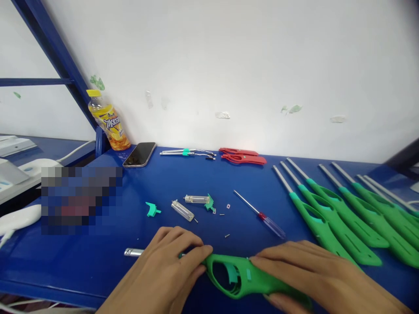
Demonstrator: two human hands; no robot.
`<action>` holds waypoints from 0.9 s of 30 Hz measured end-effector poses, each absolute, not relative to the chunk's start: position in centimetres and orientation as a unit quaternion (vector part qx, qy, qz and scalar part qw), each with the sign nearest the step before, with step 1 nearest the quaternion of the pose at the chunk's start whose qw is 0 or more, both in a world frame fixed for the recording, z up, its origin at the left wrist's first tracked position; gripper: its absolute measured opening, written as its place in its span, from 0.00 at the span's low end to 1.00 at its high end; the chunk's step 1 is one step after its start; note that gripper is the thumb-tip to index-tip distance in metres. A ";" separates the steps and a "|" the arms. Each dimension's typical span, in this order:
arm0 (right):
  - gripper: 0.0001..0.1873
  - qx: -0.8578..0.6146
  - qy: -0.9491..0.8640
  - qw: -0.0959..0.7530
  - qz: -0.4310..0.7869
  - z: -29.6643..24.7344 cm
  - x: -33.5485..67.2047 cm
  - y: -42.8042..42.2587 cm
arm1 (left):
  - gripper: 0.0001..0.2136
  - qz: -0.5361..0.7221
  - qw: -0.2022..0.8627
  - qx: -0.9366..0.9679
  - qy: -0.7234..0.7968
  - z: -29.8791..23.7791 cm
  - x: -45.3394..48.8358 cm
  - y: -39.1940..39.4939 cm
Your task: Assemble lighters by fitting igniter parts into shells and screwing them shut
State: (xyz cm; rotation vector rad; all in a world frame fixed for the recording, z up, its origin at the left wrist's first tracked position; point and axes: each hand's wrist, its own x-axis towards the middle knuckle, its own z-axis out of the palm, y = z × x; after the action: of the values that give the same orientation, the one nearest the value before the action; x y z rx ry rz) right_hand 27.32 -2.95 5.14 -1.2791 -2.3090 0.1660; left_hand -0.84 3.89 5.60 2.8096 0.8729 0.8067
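Note:
My left hand is closed around the front of a green gas lighter, where its metal tube meets the body. My right hand grips the handle end of the same lighter, thumb below and fingers on top. A teal trigger shows inside the lighter's finger loop. Beyond my hands lie a loose teal trigger, a clear fuel tank and another clear tank with a teal part on its end. Close by are small screws and a screwdriver with a clear handle.
Several green lighters lie in a row at the right. Red lighter shells and metal tubes with wires rest along the wall. A phone and a drink bottle stand back left, near a blue frame post.

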 end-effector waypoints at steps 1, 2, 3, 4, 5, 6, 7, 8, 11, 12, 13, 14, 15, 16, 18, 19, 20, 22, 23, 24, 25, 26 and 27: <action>0.12 -0.469 -0.844 0.250 0.066 4.9 27.3 -3.0 | 0.14 0.259 0.050 0.921 0.288 5.5 -0.9 3.9; 0.12 -0.470 -0.843 0.253 0.068 4.7 27.3 -3.0 | 0.14 0.253 0.053 0.921 0.290 5.5 -1.0 3.9; 0.12 -0.470 -0.842 0.257 0.067 4.6 27.2 -3.0 | 0.14 0.247 0.055 0.922 0.293 5.4 -1.1 4.0; 0.12 -0.471 -0.841 0.259 0.064 4.5 27.2 -3.0 | 0.14 0.243 0.055 0.923 0.293 5.3 -1.2 4.0; 0.12 -0.470 -0.841 0.261 0.061 4.4 27.1 -3.0 | 0.15 0.240 0.054 0.924 0.292 5.2 -1.2 4.1; 0.12 -0.469 -0.841 0.263 0.058 4.4 27.1 -3.0 | 0.15 0.238 0.052 0.925 0.292 5.1 -1.3 4.1; 0.12 -0.470 -0.841 0.264 0.055 4.3 27.0 -3.0 | 0.15 0.238 0.050 0.925 0.293 5.1 -1.3 4.2; 0.12 -0.470 -0.841 0.264 0.054 4.3 27.0 -3.0 | 0.15 0.238 0.049 0.925 0.291 5.1 -1.3 4.2; 0.14 -0.469 -0.841 0.267 0.039 4.4 26.8 -2.9 | 0.16 0.240 0.043 0.926 0.288 5.1 -1.3 4.3; 0.14 -0.470 -0.841 0.267 0.033 4.4 26.8 -2.8 | 0.16 0.238 0.043 0.927 0.287 5.1 -1.3 4.2; 0.14 -0.471 -0.841 0.266 0.028 4.4 26.7 -2.8 | 0.16 0.234 0.042 0.928 0.285 5.1 -1.3 4.2; 0.14 -0.472 -0.841 0.263 0.025 4.5 26.7 -2.8 | 0.16 0.230 0.041 0.930 0.284 5.1 -1.3 4.2; 0.13 -0.475 -0.840 0.260 0.025 4.5 26.7 -2.8 | 0.16 0.226 0.040 0.930 0.286 5.1 -1.3 4.2; 0.13 -0.475 -0.840 0.259 0.027 4.5 26.7 -2.7 | 0.16 0.224 0.040 0.930 0.288 5.1 -1.2 4.2; 0.13 -0.476 -0.840 0.259 0.032 4.4 26.7 -2.7 | 0.17 0.222 0.036 0.930 0.291 5.0 -1.2 4.2; 0.14 -0.475 -0.840 0.261 0.033 4.4 26.7 -2.7 | 0.17 0.223 0.033 0.930 0.291 5.0 -1.2 4.2; 0.14 -0.474 -0.840 0.264 0.033 4.4 26.7 -2.7 | 0.17 0.220 0.033 0.930 0.291 5.1 -1.3 4.2; 0.13 -0.476 -0.837 0.266 0.035 4.4 26.7 -2.7 | 0.17 0.212 0.032 0.933 0.289 5.2 -1.4 4.2; 0.13 -0.478 -0.837 0.266 0.038 4.4 26.7 -2.7 | 0.18 0.204 0.035 0.934 0.290 5.2 -1.4 4.1; 0.12 -0.479 -0.836 0.265 0.043 4.3 26.6 -2.7 | 0.18 0.203 0.036 0.934 0.292 5.2 -1.4 4.1; 0.12 -0.480 -0.835 0.265 0.047 4.3 26.6 -2.6 | 0.18 0.196 0.036 0.935 0.293 5.3 -1.5 4.1; 0.12 -0.480 -0.835 0.264 0.051 4.3 26.6 -2.6 | 0.18 0.185 0.038 0.937 0.295 5.3 -1.5 4.1; 0.12 -0.479 -0.835 0.265 0.052 4.3 26.6 -2.6 | 0.18 0.169 0.042 0.937 0.304 5.2 -1.5 4.0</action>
State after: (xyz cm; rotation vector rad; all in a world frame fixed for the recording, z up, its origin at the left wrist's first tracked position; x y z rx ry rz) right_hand 26.64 -2.62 4.28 -1.2935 -2.2572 0.1412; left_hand -1.47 4.02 5.24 2.8659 0.9305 0.5174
